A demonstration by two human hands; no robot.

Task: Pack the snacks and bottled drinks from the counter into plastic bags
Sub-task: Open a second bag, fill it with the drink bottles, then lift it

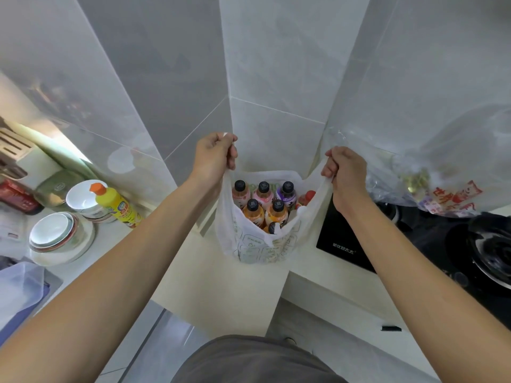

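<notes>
The left hand (214,156) and the right hand (345,168) are each curling their fingers around one handle of the white plastic bag (249,244) at frame centre, probably pulling the mouth apart to keep it open for loading. Inside, the bottled drinks (262,200) are standing upright, caps up. The bag is resting on the desk (221,277). At right, a clear bag (456,161) is holding snacks.
</notes>
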